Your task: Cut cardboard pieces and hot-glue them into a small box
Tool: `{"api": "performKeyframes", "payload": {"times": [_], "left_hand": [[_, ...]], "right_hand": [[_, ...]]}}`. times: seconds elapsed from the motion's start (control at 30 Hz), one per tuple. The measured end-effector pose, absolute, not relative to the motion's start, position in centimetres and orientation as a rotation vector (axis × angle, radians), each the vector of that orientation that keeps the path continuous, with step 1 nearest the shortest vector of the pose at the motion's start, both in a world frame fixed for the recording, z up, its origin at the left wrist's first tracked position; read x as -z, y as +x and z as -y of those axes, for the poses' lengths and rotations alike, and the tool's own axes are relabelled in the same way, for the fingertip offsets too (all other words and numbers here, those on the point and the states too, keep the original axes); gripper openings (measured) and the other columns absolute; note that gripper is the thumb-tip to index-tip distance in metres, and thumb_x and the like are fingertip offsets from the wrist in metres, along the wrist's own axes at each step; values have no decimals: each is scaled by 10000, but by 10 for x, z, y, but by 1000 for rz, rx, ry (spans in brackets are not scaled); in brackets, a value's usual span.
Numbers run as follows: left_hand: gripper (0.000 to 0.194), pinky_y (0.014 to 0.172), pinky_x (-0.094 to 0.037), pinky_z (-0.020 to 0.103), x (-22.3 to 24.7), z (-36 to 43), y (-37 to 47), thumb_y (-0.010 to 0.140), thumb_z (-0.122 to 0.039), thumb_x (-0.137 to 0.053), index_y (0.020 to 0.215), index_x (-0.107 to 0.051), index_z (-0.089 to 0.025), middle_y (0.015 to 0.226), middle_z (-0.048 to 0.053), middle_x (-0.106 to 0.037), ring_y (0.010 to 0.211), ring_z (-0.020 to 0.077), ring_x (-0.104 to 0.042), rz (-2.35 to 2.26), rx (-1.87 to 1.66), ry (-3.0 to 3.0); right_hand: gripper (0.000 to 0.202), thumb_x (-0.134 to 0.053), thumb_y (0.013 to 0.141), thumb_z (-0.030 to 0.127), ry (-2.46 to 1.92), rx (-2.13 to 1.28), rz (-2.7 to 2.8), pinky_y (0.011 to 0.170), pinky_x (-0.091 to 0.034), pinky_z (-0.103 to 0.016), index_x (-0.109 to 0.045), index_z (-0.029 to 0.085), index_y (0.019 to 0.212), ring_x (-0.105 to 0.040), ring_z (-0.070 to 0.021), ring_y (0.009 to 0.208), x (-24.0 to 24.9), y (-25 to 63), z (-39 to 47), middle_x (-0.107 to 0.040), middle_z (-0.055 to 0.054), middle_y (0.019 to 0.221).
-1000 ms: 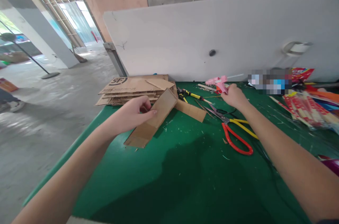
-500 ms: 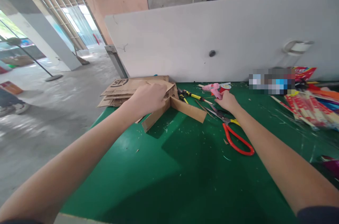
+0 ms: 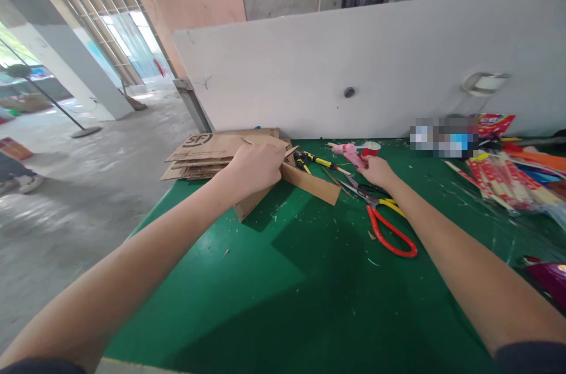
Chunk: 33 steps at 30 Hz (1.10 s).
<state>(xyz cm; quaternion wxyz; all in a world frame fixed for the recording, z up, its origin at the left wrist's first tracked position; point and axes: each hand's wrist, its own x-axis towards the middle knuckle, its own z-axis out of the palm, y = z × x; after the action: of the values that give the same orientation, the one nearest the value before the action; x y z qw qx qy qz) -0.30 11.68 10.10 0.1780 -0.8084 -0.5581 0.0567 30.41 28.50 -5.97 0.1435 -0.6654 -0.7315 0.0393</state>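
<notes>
My left hand [image 3: 260, 166] is closed at the top of a piece of folded cardboard, whose brown strip [image 3: 312, 184] stands on edge and spreads to the right. Its fingertips are hidden behind the knuckles. Over to the right, my right hand [image 3: 379, 173] has its fingers wrapped round the handle of a pink hot glue gun [image 3: 351, 154]. Just below that hand lie scissors with red handles [image 3: 391, 241], and a yellow handle shows partly under the wrist. A red-and-white cup [image 3: 370, 149] stands behind the glue gun.
Flattened cardboard [image 3: 212, 147] is stacked at the table's back left. Yellow-and-black tools [image 3: 321, 160] lie behind the strip. Packets of sticks [image 3: 497, 179] and a purple object [image 3: 548, 279] lie right on the green table [image 3: 247, 303]. A white board [image 3: 283, 79] rises behind.
My left hand has shifted slightly right and down over the cardboard. The glue gun has tilted and moved a little left in my right hand, and the cup behind shows more.
</notes>
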Motion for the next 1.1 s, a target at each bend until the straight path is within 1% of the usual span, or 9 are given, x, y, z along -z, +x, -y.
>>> {"api": "performKeyframes", "payload": {"times": [0.13, 0.3, 0.5, 0.73, 0.87, 0.93, 1.0, 1.1], "left_hand": [[251, 549, -386, 308, -100, -115, -3, 795, -164, -434, 958, -620, -124, 757, 127, -653, 742, 264, -646, 1592, -198, -2283], [256, 550, -392, 302, -99, -114, -2, 794, -150, -433, 968, -618, -121, 763, 125, -658, 724, 250, -641, 1621, -210, -2290], [247, 557, -406, 301, -94, -114, 0, 798, -155, -437, 963, -618, -123, 805, 128, -670, 725, 247, -646, 1624, -197, -2302], [248, 518, -378, 293, -91, -113, 1, 789, -163, -446, 970, -610, -123, 759, 121, -655, 712, 254, -650, 1605, -185, -2292], [273, 546, -403, 302, -92, -112, 3, 798, -164, -437, 1005, -608, -119, 783, 132, -666, 729, 264, -657, 1608, -185, -2302], [281, 555, -414, 313, -92, -111, 4, 803, -164, -434, 1015, -609, -113, 783, 139, -670, 734, 280, -660, 1607, -183, -2302], [275, 550, -415, 317, -92, -110, 4, 807, -163, -430, 1005, -613, -112, 768, 138, -669, 725, 288, -661, 1612, -187, -2305], [268, 540, -410, 310, -92, -109, 3, 807, -157, -427, 992, -617, -118, 747, 129, -666, 706, 282, -660, 1612, -188, -2310]], "right_hand": [[222, -576, 858, 316, -1916, -110, 2185, 744, -464, -300, -673, 169, 992, -665, -269, 915, 59, 307, -288, -728, -127, 982], [278, -564, 858, 355, -1905, -99, 2275, 710, -443, -287, -647, 190, 1066, -651, -254, 903, 54, 319, -296, -716, -111, 1008], [220, -533, 873, 336, -1836, -139, 2375, 691, -427, -275, -634, 168, 973, -637, -234, 835, 48, 323, -301, -707, -109, 962], [281, -527, 881, 339, -1747, -261, 2439, 728, -456, -298, -608, 124, 1042, -640, -247, 850, 44, 325, -294, -697, -144, 1012], [365, -559, 862, 329, -1723, -335, 2433, 812, -477, -315, -579, 136, 1172, -644, -258, 962, 41, 330, -290, -681, -139, 1124], [402, -565, 858, 343, -1739, -359, 2420, 840, -484, -329, -569, 142, 1206, -639, -268, 1005, 39, 332, -288, -666, -142, 1174], [363, -533, 875, 342, -1775, -367, 2412, 847, -488, -352, -589, 145, 1175, -641, -279, 1005, 35, 336, -286, -668, -147, 1168], [270, -497, 878, 298, -1872, -352, 2396, 833, -491, -395, -631, 148, 1058, -649, -300, 963, 30, 347, -279, -690, -156, 1091]]}}
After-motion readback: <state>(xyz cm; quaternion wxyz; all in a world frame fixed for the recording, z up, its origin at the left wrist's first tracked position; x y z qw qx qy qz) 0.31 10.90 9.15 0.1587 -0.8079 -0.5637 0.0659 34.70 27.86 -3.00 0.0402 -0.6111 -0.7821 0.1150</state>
